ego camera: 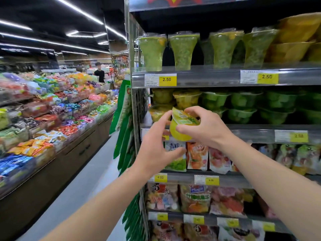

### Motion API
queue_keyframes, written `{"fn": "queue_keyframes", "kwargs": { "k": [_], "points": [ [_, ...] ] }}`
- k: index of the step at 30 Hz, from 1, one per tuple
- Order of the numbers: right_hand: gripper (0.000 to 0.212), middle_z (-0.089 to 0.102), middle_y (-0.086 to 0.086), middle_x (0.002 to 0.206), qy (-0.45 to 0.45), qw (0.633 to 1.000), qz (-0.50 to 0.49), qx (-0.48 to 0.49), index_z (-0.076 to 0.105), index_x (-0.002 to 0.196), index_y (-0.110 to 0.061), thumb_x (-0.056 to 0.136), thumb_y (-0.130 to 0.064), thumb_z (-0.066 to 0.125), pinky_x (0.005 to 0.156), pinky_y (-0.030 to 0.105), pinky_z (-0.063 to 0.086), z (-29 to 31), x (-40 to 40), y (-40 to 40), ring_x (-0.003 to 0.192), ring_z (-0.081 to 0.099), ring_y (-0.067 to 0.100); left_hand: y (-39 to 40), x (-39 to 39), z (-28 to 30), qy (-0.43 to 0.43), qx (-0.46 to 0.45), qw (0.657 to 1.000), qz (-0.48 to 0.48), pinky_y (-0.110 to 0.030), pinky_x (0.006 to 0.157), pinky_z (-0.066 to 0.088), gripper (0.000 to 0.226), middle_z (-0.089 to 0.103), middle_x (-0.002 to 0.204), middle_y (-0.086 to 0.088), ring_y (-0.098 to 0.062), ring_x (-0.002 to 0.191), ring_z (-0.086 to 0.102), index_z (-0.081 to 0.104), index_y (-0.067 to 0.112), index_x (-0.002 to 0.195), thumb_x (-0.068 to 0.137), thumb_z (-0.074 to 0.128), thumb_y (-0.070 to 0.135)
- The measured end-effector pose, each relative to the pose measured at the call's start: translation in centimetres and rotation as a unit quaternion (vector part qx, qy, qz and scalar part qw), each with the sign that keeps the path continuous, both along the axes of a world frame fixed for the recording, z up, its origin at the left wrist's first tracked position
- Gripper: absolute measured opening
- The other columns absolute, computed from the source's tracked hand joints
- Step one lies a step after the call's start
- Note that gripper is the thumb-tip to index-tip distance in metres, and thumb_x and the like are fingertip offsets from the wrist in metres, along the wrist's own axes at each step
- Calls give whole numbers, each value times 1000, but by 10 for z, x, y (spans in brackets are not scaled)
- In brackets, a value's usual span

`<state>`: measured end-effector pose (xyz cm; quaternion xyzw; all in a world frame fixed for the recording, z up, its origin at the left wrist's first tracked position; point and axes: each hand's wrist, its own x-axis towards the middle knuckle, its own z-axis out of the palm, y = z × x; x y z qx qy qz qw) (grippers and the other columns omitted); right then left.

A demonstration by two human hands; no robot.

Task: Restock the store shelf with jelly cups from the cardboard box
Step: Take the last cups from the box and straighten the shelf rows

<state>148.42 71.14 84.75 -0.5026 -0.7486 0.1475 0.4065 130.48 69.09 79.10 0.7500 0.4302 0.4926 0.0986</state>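
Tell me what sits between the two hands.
In the head view, a yellow jelly cup sits between them, tilted. The right hand grips it; the left hand is spread open beside it, and whether it touches the cup is unclear.

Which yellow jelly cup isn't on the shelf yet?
The tilted yellow jelly cup gripped by the right hand, label lid facing the camera; the other yellow cups sit stacked on the shelf behind.

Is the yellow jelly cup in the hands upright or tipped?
Tipped. The yellow plastic jelly cup leans, its printed foil lid facing up and left, while the right hand grips it.
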Motion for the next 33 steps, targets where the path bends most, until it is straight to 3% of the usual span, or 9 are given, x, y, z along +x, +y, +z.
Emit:
{"fn": "queue_keyframes", "kwargs": {
  "k": [5, 9, 11, 13, 17, 22, 27, 31, 33],
  "points": [
    [73, 54, -9, 118, -6, 1000, 13, -28, 54, 135, -23, 74, -59, 71, 92, 31, 52, 14, -16, 3, 108, 54, 10, 2, 16, 2, -53, 53, 993, 87, -36, 95, 53, 87, 56, 134, 8, -11, 118, 57, 37, 30, 148, 75, 85, 38],
    [74, 57, -11, 129, 44, 997, 54, -17, 52, 137, -26, 77, -66, 64, 93, 34, 52, 16, -12, 6, 112, 59, 11, 10, 6, 19, -133, 50, 984, 110, -13, 77, 52, 71, 68, 102, 15, 6, 90, 65, 48, 35, 128, 70, 89, 31],
    [68, 58, -14, 130, 69, 996, 56, -3, 55, 134, -27, 78, -64, 61, 97, 38, 52, 16, -6, 7, 114, 58, 8, 20, -6, 27, -182, 33, 977, 110, -23, 79, 57, 71, 71, 100, 12, 2, 87, 68, 50, 31, 128, 69, 90, 30],
    [50, 58, -15, 126, 57, 997, 52, 16, 58, 130, -27, 86, -49, 64, 98, 31, 48, 13, 1, 9, 114, 55, 5, 34, -15, 34, -205, 19, 971, 119, -28, 78, 58, 72, 70, 100, 9, -5, 87, 69, 50, 29, 130, 69, 89, 31],
    [36, 57, -12, 120, -2, 996, 39, 77, 61, 124, -25, 89, -32, 67, 84, 18, 41, 11, 2, 16, 99, 55, 3, 61, -22, 50, -205, -7, 969, 139, -5, 63, 45, 67, 61, 101, 16, 2, 89, 61, 49, 26, 127, 72, 88, 32],
    [35, 58, -11, 116, -73, 985, 16, 155, 62, 122, -22, 88, -29, 65, 83, 29, 50, 10, -1, 29, 87, 53, 5, 94, -29, 54, -157, -52, 978, 130, -28, 93, 49, 70, 63, 120, 8, -13, 109, 61, 46, 24, 131, 75, 86, 35],
    [35, 61, -5, 115, -151, 952, -41, 263, 62, 122, -16, 88, -25, 63, 78, 31, 50, 6, -5, 38, 98, 51, 15, 106, -32, 55, -115, -74, 986, 97, -27, 98, 43, 76, 58, 125, 8, -10, 111, 55, 37, 22, 141, 80, 81, 37],
    [34, 65, 0, 108, -162, 925, -65, 337, 65, 117, -12, 83, -18, 67, 75, 30, 50, 1, -7, 44, 99, 54, 22, 107, -38, 52, -95, -87, 988, 91, -40, 105, 48, 91, 61, 129, 9, -13, 118, 59, 39, 26, 143, 67, 80, 56],
    [33, 66, 1, 107, -154, 917, -77, 361, 66, 115, -11, 83, -16, 67, 77, 30, 50, 1, -9, 48, 99, 55, 24, 104, -40, 49, -87, -92, 987, 97, -34, 102, 48, 92, 61, 127, 11, -12, 117, 59, 39, 28, 142, 66, 81, 58]
  ]
}}
